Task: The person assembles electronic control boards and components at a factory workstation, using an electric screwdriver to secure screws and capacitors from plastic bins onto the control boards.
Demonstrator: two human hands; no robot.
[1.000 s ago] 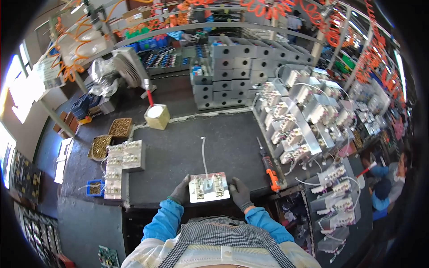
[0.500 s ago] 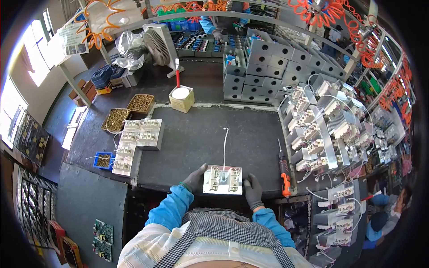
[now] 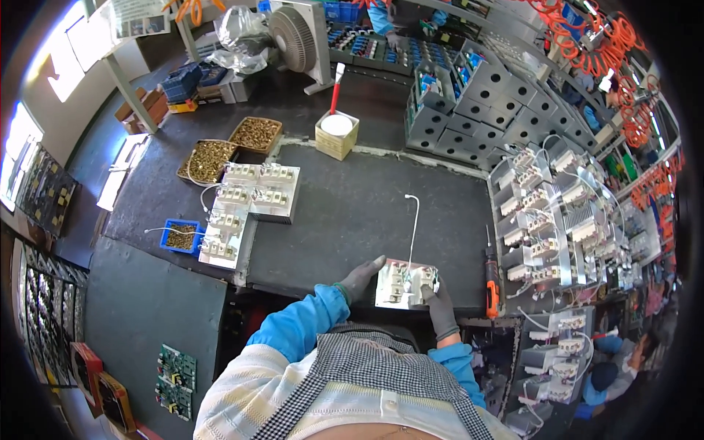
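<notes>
A flat silver heatsink block (image 3: 389,296) carrying white terminal modules lies at the front edge of the dark bench. One white wire (image 3: 416,224) runs from it away across the bench top. My right hand (image 3: 441,312), in a grey glove, grips the block's right side, with fingers over the right-hand module. Beside the block's left edge is my left hand (image 3: 358,281), also gloved, thumb stretched out and the other fingers partly hidden. Its contact with the block is hard to make out. An orange and black electric screwdriver (image 3: 491,282) lies to the right.
Similar blocks (image 3: 224,233) stand left, near a blue tray (image 3: 178,248) and two baskets (image 3: 202,163) of small brass-coloured parts. A pale box (image 3: 336,144) holds a red-handled brush. Grey bins (image 3: 458,125), a fan (image 3: 297,44) and stacked wired assemblies (image 3: 543,220) surround the bench. A co-worker works at the back.
My right hand has moved from beside the block onto its right side. The whole view has shifted, so the bench things appear farther right. My left hand stays by the block's left edge.
</notes>
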